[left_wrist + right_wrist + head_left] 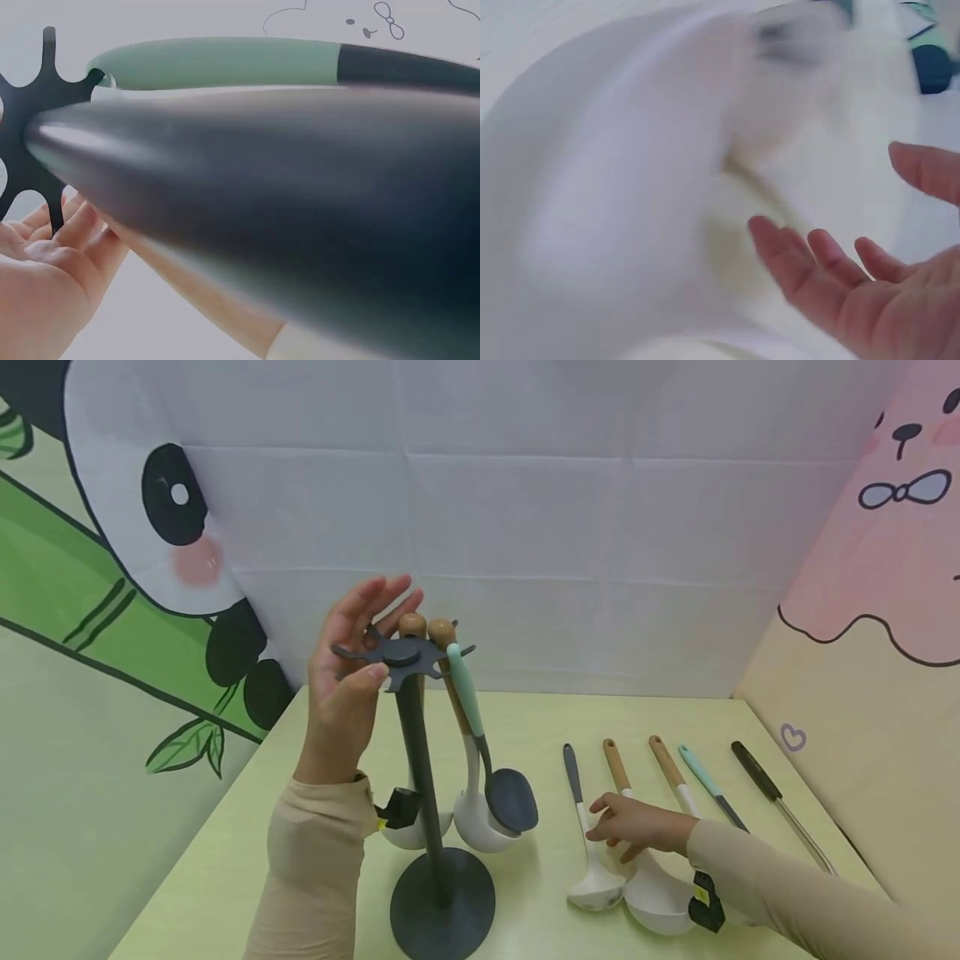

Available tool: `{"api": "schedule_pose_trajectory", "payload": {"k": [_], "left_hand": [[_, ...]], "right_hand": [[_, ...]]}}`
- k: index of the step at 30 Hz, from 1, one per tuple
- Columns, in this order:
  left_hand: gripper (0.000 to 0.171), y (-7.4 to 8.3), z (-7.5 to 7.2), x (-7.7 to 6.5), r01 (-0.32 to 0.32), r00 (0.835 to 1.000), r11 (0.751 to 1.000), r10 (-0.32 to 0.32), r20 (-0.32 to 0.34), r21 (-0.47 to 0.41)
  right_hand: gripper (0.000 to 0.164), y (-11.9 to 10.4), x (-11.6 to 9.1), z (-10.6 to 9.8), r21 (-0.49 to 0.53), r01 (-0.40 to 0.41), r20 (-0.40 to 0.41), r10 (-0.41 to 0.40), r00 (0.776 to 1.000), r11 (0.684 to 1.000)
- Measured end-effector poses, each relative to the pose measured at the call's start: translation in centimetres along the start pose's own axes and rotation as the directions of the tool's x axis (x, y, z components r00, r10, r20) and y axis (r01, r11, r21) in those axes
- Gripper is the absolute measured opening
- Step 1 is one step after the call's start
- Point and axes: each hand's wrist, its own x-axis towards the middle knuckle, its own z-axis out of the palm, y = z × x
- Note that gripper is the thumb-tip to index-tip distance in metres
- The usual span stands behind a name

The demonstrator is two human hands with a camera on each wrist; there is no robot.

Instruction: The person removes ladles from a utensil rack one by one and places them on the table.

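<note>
My left hand [345, 685] is at the top of a dark utensil stand [423, 777], thumb against a hook of its top and fingers loosely extended behind. In the left wrist view the palm faces up beside the hooked top [26, 112]. Hanging from the stand are a mint-handled dark spoon [513, 802] and two wooden-handled white utensils, one a ladle [480, 827]. My right hand [637, 823] reaches over the laid-out utensils, fingers spread and nothing held. Under it lie a white spoon-like utensil with a grey handle [572, 772] and a wooden-handled white ladle [656, 902].
Further right on the pale table [225, 893] lie a wooden-handled utensil [667, 764], a mint-handled one [701, 770] and a black-handled one with a metal shaft [757, 772]. Their lower ends are hidden behind my right arm. A white cloth wall [517, 527] stands behind.
</note>
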Motion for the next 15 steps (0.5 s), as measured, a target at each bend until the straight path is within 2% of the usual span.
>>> {"api": "schedule_pose_trajectory", "payload": {"k": [4,7,10,15], "left_hand": [[0.057,0.3,0.4,-0.3,-0.005,0.999,1.000,0.006,-0.043,0.022],[0.056,0.5,0.8,-0.7,-0.013,0.996,0.998,0.019,-0.090,0.065],[0.053,0.7,1.2,-1.0,-0.027,0.987,0.992,0.045,-0.152,0.122],[0.048,1.0,2.0,-1.6,-0.040,0.963,0.972,0.099,-0.249,0.233]], "right_hand": [[0.057,-2.7,-1.7,-1.1,-0.052,0.120,0.037,-0.119,0.992,0.991],[0.056,-4.8,-2.7,-1.8,-0.085,0.249,0.073,-0.243,0.967,0.965],[0.053,-6.7,-3.7,-2.1,-0.119,0.392,0.104,-0.381,0.919,0.912],[0.046,-9.7,-5.3,-2.3,-0.212,0.570,0.103,-0.562,0.821,0.794]]}}
